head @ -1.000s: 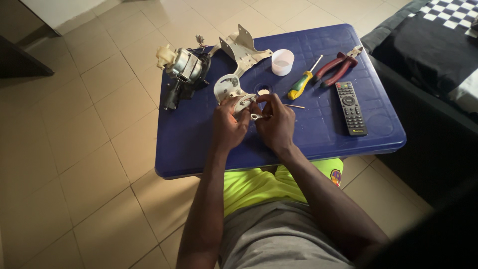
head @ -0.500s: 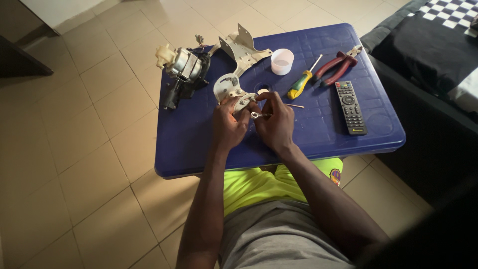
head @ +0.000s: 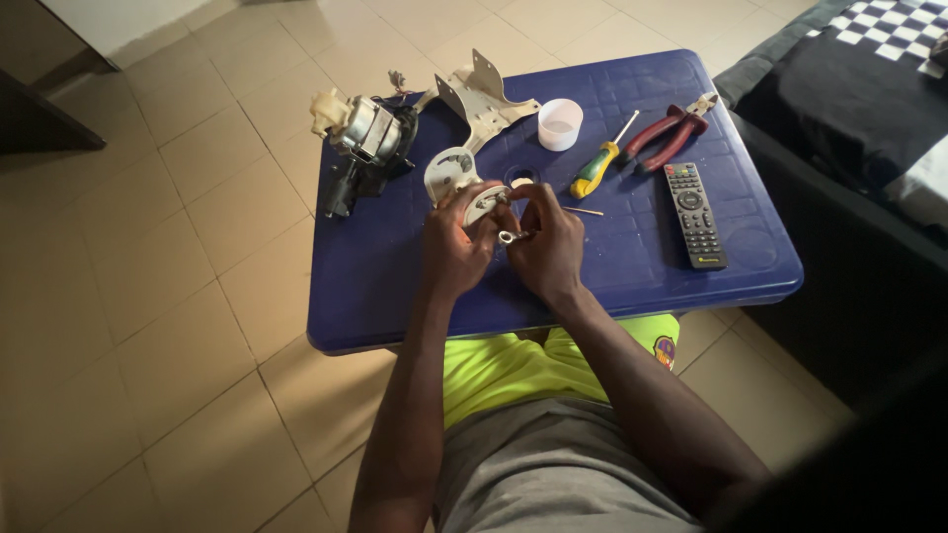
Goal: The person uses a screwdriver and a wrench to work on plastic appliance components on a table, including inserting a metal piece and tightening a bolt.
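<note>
Pale rounded bracket [head: 456, 178], small metal fitting [head: 510, 237]

packages: 0 | labels: 0 | signs: 0 | screens: 0

Blue table [head: 632, 266]; electric motor [head: 360, 138], white cup [head: 560, 123], screwdriver [head: 599, 168], red pliers [head: 671, 133], remote control [head: 693, 214]
</note>
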